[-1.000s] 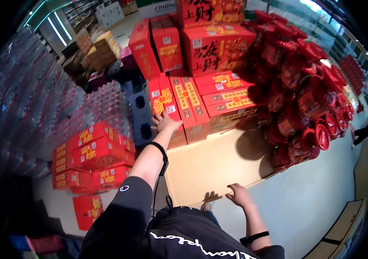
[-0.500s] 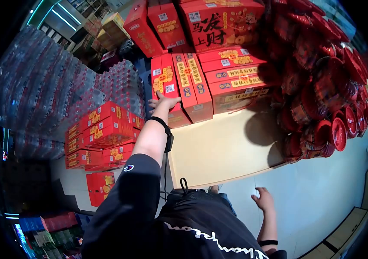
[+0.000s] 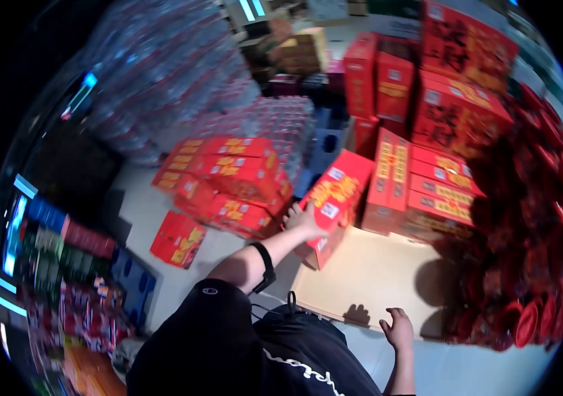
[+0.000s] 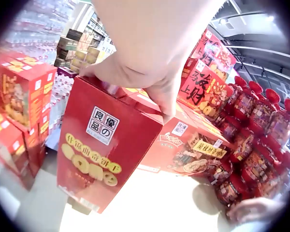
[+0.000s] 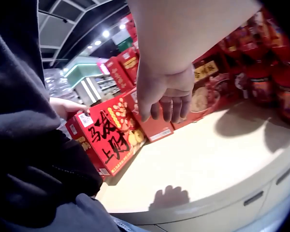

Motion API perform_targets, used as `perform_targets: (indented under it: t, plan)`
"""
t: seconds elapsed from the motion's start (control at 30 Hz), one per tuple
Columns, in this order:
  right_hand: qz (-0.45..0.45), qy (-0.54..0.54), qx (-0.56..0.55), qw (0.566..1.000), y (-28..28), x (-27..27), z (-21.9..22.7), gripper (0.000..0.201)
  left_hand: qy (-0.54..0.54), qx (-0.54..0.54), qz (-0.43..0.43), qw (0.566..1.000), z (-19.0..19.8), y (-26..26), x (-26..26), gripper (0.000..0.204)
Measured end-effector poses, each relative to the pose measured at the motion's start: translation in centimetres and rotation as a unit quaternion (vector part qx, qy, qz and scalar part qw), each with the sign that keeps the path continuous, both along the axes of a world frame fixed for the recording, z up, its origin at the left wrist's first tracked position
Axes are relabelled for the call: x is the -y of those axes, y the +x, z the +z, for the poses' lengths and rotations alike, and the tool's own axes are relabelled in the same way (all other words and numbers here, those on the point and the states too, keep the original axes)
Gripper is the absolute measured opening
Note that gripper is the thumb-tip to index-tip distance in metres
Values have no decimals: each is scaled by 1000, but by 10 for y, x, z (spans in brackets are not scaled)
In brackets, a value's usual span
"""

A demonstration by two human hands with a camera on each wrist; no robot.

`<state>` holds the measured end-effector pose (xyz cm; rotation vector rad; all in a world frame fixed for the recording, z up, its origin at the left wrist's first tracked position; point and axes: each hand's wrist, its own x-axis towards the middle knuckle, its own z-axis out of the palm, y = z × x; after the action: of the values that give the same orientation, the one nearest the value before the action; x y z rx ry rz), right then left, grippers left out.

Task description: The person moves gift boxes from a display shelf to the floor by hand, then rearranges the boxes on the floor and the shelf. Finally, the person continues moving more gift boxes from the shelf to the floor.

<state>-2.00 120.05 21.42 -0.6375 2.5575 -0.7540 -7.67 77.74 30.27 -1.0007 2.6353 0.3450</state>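
My left hand (image 3: 304, 222) grips the top of a red biscuit gift box (image 3: 344, 188), which stands tilted near the left end of the pale display table. In the left wrist view the fingers span the top of this box (image 4: 89, 145), with yellow biscuits printed on its narrow side. The right wrist view shows its broad face (image 5: 111, 130) with large black characters, leaning beside other red boxes. My right hand (image 3: 398, 328) hangs over the front edge of the table, holding nothing, its fingers loosely bent in the right wrist view.
More red gift boxes (image 3: 387, 178) stand on the table (image 3: 367, 270) and are stacked behind. Red lidded tubs (image 3: 526, 284) crowd the right side. On the floor at left is a stack of red boxes (image 3: 228, 178) beside packs of bottles (image 3: 162, 79).
My left hand has pulled the biscuit box away from its row, toward me and to the left, tilting it. The head view has swung left. My right hand stays low and holds nothing.
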Motion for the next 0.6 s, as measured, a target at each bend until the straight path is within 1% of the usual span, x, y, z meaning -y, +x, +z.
perform_targets:
  t: [0.07, 0.13, 0.2, 0.27, 0.3, 0.33, 0.4, 0.43, 0.47, 0.53, 0.57, 0.6]
  plan:
    - [79, -19, -48, 996, -25, 41, 15, 42, 11, -2, -21, 1000, 11, 51, 2, 127]
    - [155, -27, -98, 983, -44, 87, 31, 49, 18, -5, -67, 998, 21, 101, 10, 126]
    - [228, -48, -185, 955, -54, 136, 56, 56, 35, -24, -109, 993, 22, 151, 20, 123]
    - [294, -66, -225, 926, -54, 184, 84, 64, 34, -36, -167, 985, 22, 193, 26, 118]
    - [334, -38, -236, 912, -51, 205, 100, 72, 12, -41, -216, 975, 18, 215, 29, 119]
    - [380, -31, -274, 883, -51, 225, 95, 84, -10, -46, -266, 963, 19, 232, 33, 119]
    - [453, 33, -258, 853, -37, 257, 94, 97, 2, -5, -303, 953, 27, 266, 43, 122]
    - [491, 95, -227, 835, -28, 272, 90, 107, -3, -16, -305, 952, 22, 281, 48, 126]
    - [505, 133, -179, 834, -17, 282, 90, 110, -3, -24, -297, 954, 18, 296, 54, 125]
    - [537, 136, -211, 805, 12, 302, 104, 113, -3, -42, -290, 956, 15, 322, 68, 125]
    - [540, 136, -215, 802, 23, 309, 106, 116, 2, -60, -284, 957, 9, 335, 78, 126]
    - [548, 103, -244, 794, 34, 317, 105, 116, 6, -58, -281, 958, 6, 348, 89, 126]
